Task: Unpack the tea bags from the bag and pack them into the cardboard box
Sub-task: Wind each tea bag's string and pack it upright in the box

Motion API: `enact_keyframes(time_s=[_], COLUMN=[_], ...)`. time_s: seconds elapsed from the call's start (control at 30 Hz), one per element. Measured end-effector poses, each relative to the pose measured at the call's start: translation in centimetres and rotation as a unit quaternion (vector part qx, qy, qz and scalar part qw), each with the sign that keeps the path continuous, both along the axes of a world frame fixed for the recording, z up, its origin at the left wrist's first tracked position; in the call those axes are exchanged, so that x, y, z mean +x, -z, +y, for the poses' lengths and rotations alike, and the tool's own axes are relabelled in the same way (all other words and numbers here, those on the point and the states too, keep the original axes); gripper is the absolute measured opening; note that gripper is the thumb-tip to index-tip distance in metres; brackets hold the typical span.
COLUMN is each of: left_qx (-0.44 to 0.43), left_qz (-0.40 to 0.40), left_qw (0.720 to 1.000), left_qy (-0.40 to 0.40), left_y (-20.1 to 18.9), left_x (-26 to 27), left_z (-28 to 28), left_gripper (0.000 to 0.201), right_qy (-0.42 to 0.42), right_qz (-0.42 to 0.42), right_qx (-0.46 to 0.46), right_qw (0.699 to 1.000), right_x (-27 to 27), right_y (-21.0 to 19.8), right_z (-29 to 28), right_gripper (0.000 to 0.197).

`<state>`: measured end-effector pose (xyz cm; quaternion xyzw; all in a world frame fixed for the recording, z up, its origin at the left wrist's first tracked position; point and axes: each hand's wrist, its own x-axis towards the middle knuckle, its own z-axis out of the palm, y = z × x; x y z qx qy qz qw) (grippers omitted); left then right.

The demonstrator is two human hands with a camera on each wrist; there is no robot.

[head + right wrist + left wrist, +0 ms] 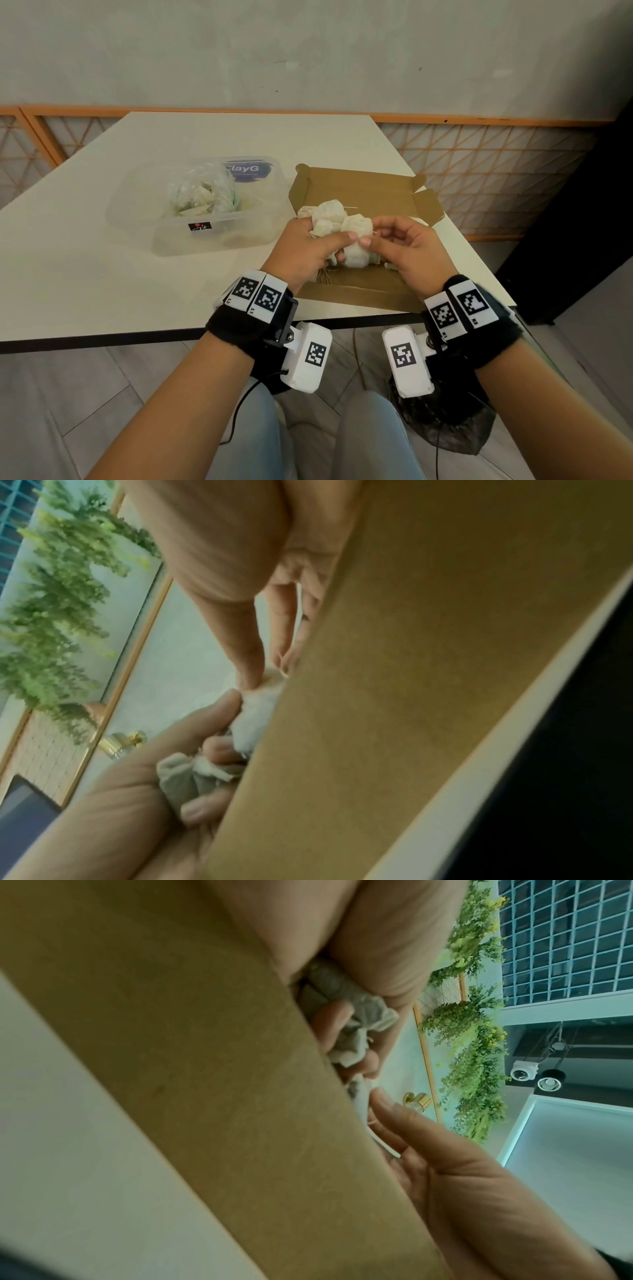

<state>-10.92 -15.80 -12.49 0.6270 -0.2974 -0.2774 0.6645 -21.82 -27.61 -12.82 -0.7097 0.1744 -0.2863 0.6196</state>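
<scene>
The plastic bag (202, 195) blurs the tea bags still inside it (in a clear tub (137, 219)). Over the cardboard box (359, 291), the left hand (301, 250) clenches a bunch of tea bags (337, 219); the right hand (407, 250) pinches one, its fingertips partly hidden.

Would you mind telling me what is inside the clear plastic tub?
The clear plastic tub holds a see-through bag of tea bags and a blue-labelled item behind it. The bag hides whatever lies beneath it.

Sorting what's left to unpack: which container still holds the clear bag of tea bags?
The clear plastic tub, left of the cardboard box; the plastic bag sits inside it.
</scene>
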Motion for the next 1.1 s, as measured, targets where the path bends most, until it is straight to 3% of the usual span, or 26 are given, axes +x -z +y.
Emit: enact_keyframes(time_s=[0.2,0.33,0.43,0.5,0.67,0.8,1.1], left_qx=[0.031,-0.109,-0.223,-0.254,-0.237,-0.228,-0.197], left_qz=[-0.022,0.069,0.163,0.198,0.189,0.179,0.140], left_qw=[0.999,0.991,0.959,0.944,0.951,0.955,0.969], left_qy=[0.021,-0.036,-0.058,-0.067,-0.063,-0.059,-0.057], left_y=[0.0,-0.8,-0.9,-0.7,-0.5,-0.5,-0.5], left_x=[0.2,0.7,1.7,2.1,2.1,2.2,2.1], left_z=[0.1,1.1,2.1,2.3,2.2,2.2,2.2], left_gripper=[0.003,0.010,0.012,0.015,0.017,0.017,0.017], right_qy=[-0.008,0.017,0.035,0.029,-0.054,-0.111,-0.052], right_qz=[0.013,0.059,0.117,0.154,0.208,0.302,0.372], right_qx=[0.014,0.004,-0.009,-0.011,-0.018,-0.034,-0.024], right_qw=[1.000,0.998,0.992,0.988,0.976,0.946,0.926], right_x=[0.0,-0.1,-0.1,0.2,1.6,3.2,6.2], right_y=[-0.5,-1.1,-1.5,-1.7,-2.6,-2.9,-4.7], right_z=[0.1,-0.3,-0.8,-0.9,-0.2,0.6,1.0], right_gripper=[0.011,0.011,0.011,0.009,0.011,0.014,0.015])
